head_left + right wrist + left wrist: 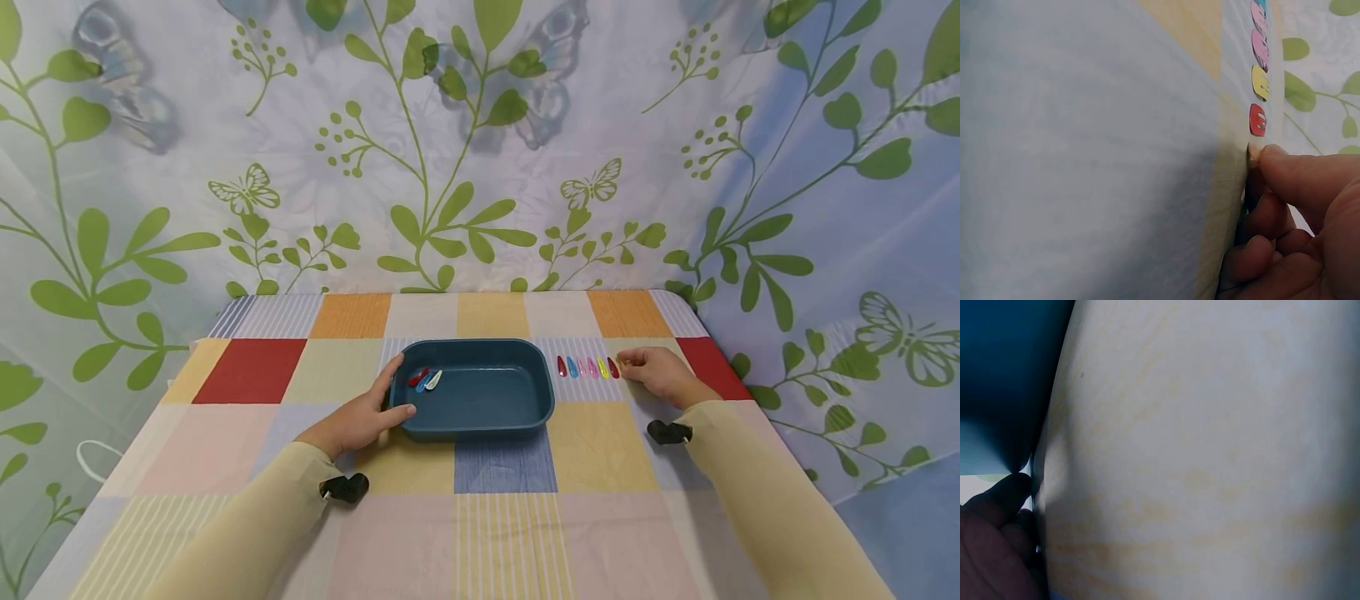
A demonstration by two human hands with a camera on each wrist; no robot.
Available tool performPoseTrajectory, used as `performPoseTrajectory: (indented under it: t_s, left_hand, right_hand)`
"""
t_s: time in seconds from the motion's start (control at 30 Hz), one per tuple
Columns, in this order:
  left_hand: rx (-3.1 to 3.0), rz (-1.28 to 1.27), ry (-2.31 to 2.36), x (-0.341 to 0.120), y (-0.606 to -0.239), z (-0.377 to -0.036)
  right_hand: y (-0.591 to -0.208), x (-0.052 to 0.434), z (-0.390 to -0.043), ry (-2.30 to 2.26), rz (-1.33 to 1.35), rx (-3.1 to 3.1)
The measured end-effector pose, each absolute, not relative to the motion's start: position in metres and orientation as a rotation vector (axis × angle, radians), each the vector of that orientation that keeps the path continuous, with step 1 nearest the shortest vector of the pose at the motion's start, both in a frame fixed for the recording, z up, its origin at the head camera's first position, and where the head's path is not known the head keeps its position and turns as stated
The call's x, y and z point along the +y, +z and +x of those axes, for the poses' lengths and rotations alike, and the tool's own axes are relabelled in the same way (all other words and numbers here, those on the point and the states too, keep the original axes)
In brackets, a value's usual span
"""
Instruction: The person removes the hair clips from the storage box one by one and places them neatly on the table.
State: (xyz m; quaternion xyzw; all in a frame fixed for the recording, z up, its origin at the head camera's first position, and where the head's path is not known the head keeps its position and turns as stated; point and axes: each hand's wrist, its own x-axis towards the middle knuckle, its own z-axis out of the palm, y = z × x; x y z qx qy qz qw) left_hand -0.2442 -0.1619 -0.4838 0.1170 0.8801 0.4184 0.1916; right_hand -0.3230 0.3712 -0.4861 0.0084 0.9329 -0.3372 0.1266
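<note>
A dark teal tray [472, 423] sits on the patchwork cloth. My left hand [360, 421] holds its left end, thumb over the rim and fingers along the outer wall. Inside lie a red hair clip [418, 377], a blue hair clip [424, 382] and a white hair clip [434, 380]. To the right of the tray, several snap hair clips stand in a row, from a dark red clip [562, 366] through a yellow clip [603, 367] to another red clip [1258, 120]. Just past it, my right hand [660, 373] pinches a pale orange hair clip [1252, 154], mostly hidden by the fingers.
The cloth [510, 542] of coloured squares covers the table. Behind it and at the sides hangs a curtain [480, 167] printed with green leaves and butterflies. A white cable loop [93, 462] shows at the left edge of the table.
</note>
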Motion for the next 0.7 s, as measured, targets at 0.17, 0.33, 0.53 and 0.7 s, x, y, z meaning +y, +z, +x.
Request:
performPoseTrajectory:
  t_s: [0.17,0.33,0.53,0.7]
  left_hand:
    - [2.459,0.325,1.185,-0.1619,-0.484,-0.2442]
    - [2.453,0.323,1.19,-0.1619,-0.4841,-0.2445]
    - [2.452,0.315,1.191,-0.1621,-0.4824,-0.2438]
    - [2.458,0.319,1.18,-0.1615,-0.4813,-0.2436]
  right_hand:
    - [-0.4858,0.3716,-0.3225,-0.923,-0.02,2.752]
    - [-0.485,0.3715,-0.3225,-0.875,-0.02,2.76]
    - [-0.483,0.3706,-0.3219,-0.846,-0.021,2.771]
    - [-0.4851,0.3709,-0.3223,-0.852,-0.018,2.774]
